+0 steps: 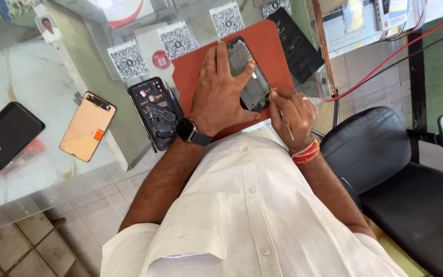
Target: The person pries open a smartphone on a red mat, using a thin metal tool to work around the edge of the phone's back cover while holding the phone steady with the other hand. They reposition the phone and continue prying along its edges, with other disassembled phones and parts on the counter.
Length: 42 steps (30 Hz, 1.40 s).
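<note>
On the near edge of the glass counter (37,169), where the rust-red work mat (273,46) lies, you have the opened phone frame (249,82) laid lengthwise and pressed flat, so the mat's soft, slightly grippy surface keeps it from sliding. Your left hand (219,90) spreads over the frame's left side, fingers extended along it and the thumb hooked across the lower end, clamping it down rather than lifting it; a dark smartwatch (189,131) sits on that wrist. Your right hand (296,115) is closed in a pinch around a thin metal tool (282,115), probably tweezers or a fine driver, its tip meeting the frame's right edge while the shaft runs back toward your wrist with its red thread bangles (306,152); the pen-like grip suits small, careful work. Left of the mat, near the counter's near edge, a second disassembled phone (155,110) lies open, showing dark boards and small parts, kept just out of the way. Further left rests a display panel (87,125) face down, its back a smooth copper-orange foil, and at the far left edge a matte black phone back cover (3,134). Another flat black back cover (296,43) lies on the mat's far right corner. Beside your right arm stands a black padded office chair (385,174).
</note>
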Each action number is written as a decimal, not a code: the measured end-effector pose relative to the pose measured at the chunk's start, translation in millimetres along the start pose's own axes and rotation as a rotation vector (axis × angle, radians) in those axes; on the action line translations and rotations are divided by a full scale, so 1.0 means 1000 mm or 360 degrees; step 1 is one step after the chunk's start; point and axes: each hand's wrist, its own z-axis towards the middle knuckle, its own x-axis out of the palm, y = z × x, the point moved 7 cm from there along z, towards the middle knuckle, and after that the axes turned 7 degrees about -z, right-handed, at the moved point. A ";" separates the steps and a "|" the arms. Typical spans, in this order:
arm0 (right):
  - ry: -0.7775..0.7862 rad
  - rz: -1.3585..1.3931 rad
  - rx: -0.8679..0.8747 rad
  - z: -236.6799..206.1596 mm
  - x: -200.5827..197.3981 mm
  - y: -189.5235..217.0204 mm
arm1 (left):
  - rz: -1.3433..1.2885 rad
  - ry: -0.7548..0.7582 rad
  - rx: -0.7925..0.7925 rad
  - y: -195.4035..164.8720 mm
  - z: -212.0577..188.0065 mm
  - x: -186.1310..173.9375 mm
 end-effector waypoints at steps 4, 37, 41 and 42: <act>0.0031 -0.0014 -0.0001 0.002 -0.009 0.005 | -0.0005 -0.0050 0.0016 -0.002 0.000 -0.005; 0.0030 -0.0018 -0.0087 0.021 0.003 0.002 | -0.0034 -0.0134 0.0041 -0.002 0.000 -0.003; 0.0057 -0.0033 -0.0049 0.014 -0.011 0.006 | -0.0059 -0.0092 0.0024 -0.003 0.000 -0.003; 0.0067 -0.0050 -0.0039 0.014 -0.012 0.006 | -0.0067 -0.0096 0.0019 -0.003 0.001 -0.003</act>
